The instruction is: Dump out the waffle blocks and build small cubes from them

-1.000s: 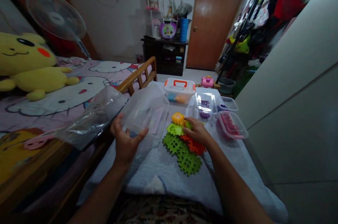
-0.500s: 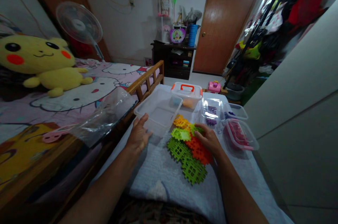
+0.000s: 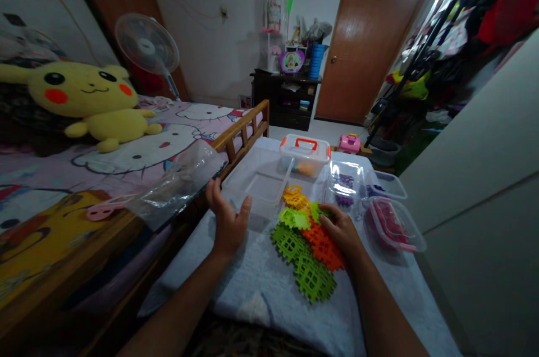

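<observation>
My left hand (image 3: pixel 228 219) rests at the near edge of an empty clear plastic container (image 3: pixel 257 183), its fingers spread and the thumb against the rim. My right hand (image 3: pixel 344 231) lies on a pile of interlocking plastic tiles, its fingers curled down onto a light-green piece (image 3: pixel 319 210). The pile holds orange tiles (image 3: pixel 326 246), green grid tiles (image 3: pixel 308 271), lime tiles (image 3: pixel 295 218) and yellow ones (image 3: pixel 294 196), all on a pale blue cloth (image 3: pixel 261 278).
Behind the pile stand a lidded box with an orange handle (image 3: pixel 305 152), a clear tub of purple pieces (image 3: pixel 345 184) and a tub of pink pieces (image 3: pixel 389 223). A clear plastic bag (image 3: pixel 177 183) lies on the bed at left, by the wooden bed rail (image 3: pixel 240 129).
The clear container, held tilted up in my left hand a second ago, now sits flat on the cloth with my hand at its edge. My right hand stayed on the tiles.
</observation>
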`<state>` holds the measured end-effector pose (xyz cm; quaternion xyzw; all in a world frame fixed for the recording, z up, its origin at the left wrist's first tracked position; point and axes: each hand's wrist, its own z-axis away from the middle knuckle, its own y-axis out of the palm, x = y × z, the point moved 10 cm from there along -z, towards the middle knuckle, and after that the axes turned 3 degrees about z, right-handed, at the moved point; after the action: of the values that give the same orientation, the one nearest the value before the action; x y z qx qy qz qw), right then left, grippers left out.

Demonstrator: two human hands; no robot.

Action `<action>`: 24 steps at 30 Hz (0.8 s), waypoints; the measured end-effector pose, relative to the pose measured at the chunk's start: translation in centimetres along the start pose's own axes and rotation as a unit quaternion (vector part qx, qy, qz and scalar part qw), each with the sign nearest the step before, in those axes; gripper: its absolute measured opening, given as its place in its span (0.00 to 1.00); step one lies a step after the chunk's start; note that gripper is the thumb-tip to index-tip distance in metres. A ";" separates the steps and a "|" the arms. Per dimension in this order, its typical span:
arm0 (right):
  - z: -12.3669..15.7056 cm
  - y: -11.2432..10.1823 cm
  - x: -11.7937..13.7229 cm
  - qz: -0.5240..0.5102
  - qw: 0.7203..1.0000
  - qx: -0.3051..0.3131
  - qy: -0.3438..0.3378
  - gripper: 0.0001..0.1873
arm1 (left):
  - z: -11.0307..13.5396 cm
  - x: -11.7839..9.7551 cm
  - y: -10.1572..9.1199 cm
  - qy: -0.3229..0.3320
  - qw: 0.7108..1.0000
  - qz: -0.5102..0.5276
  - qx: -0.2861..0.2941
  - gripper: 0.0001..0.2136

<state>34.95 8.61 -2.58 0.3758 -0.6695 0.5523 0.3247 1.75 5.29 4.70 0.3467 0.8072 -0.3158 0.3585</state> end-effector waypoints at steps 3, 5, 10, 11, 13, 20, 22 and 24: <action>-0.1 0.0 -0.1 0.002 1.000 0.007 -0.002 0.19 | 1.8 -4.2 2.6 0.188 0.969 -0.123 0.100 0.25; -0.1 0.0 -0.2 0.005 1.000 0.012 -0.005 0.20 | 3.1 -5.2 4.7 0.258 0.935 -0.179 0.167 0.22; -0.3 0.2 -0.5 0.006 1.000 0.029 -0.010 0.21 | 2.6 -4.8 6.2 0.257 0.916 -0.264 0.160 0.18; -0.3 0.3 -0.5 0.007 0.999 0.031 -0.011 0.21 | 2.3 -4.7 6.2 0.255 0.916 -0.271 0.151 0.16; -0.2 0.3 -0.6 0.012 0.999 0.035 -0.011 0.21 | 1.7 -4.7 6.3 0.251 0.917 -0.277 0.143 0.13; -0.3 0.2 -0.7 0.018 0.999 0.031 -0.016 0.20 | -1.4 -3.3 7.0 0.239 0.919 -0.272 0.153 0.11; -0.3 0.3 -0.8 0.019 0.999 0.033 -0.018 0.20 | -2.7 -2.5 7.3 0.231 0.919 -0.283 0.147 0.11; -0.3 0.4 -0.9 0.020 0.999 0.033 -0.022 0.20 | -3.9 -1.6 7.7 0.220 0.919 -0.294 0.145 0.12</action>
<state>35.11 9.05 -3.46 0.3849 -0.6649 0.5726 0.2863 7.21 12.06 6.11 0.2023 0.8767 -0.4362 0.0088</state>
